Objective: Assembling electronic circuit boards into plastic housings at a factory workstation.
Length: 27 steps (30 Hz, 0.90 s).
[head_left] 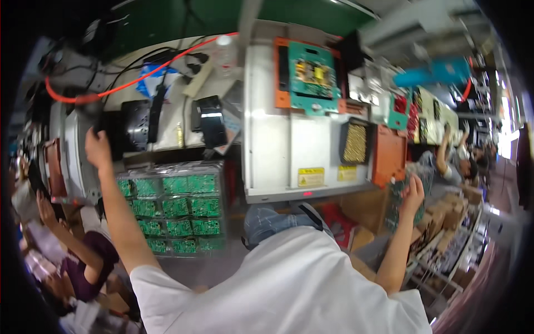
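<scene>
My left hand [98, 149] is raised at the left side of the bench, just below a dark, blurred tool [89, 111] at the end of an orange-red hose [150, 68]. Motion blur hides whether the fingers grip that tool. My right hand [412, 196] hangs at the right, its fingers loosely bent and apart, with nothing visible in them. It is beside the corner of an orange tray [389, 156]. On the white machine top, a green circuit board [313, 75] with a yellow part rests in an orange and green fixture [282, 96].
A clear tray of green circuit boards [192, 206] lies at left below the bench. A dark box of small brass-coloured pieces [356, 142] sits near the orange tray. A black phone-like device [212, 121] is on the bench. Other people work at both sides; cardboard boxes [439, 217] stand right.
</scene>
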Tool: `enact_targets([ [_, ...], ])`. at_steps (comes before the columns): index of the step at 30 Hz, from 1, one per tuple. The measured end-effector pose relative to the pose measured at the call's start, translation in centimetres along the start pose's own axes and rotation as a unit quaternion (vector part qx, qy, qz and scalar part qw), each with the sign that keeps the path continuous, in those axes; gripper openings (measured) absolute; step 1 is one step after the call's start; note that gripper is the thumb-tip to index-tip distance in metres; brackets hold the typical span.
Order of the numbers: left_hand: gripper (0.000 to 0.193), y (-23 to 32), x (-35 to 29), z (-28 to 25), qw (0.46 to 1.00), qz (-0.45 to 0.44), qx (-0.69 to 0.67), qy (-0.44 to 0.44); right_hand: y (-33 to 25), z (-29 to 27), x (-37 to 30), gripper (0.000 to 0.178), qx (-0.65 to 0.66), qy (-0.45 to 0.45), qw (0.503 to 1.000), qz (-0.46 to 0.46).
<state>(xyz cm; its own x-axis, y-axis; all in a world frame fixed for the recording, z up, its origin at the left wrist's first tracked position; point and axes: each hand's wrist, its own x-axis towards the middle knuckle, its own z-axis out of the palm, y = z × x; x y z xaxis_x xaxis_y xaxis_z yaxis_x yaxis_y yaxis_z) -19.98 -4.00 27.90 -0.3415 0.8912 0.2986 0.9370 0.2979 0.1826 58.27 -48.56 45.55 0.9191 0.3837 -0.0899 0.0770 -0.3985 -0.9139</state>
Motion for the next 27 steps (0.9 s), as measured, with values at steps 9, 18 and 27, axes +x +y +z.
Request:
enact_targets([
  [9,0.033,12.4,-12.4,-15.3,0.903,0.292,-0.314,0.019,4.8,7.2,-7.9,0.018,0.082,0.057,0.995,-0.020],
  [18,0.037,39.3,-29.8,-16.2,0.635,0.630,-0.403,-0.192,8.6,1.4,-9.1,0.018,0.142,0.164,0.976,-0.011],
  [27,0.041,41.1,-31.0,-11.8,0.651,0.683,-0.206,-0.258,16.5,-4.5,-5.1,0.017,-0.158,0.122,0.979,-0.046],
])
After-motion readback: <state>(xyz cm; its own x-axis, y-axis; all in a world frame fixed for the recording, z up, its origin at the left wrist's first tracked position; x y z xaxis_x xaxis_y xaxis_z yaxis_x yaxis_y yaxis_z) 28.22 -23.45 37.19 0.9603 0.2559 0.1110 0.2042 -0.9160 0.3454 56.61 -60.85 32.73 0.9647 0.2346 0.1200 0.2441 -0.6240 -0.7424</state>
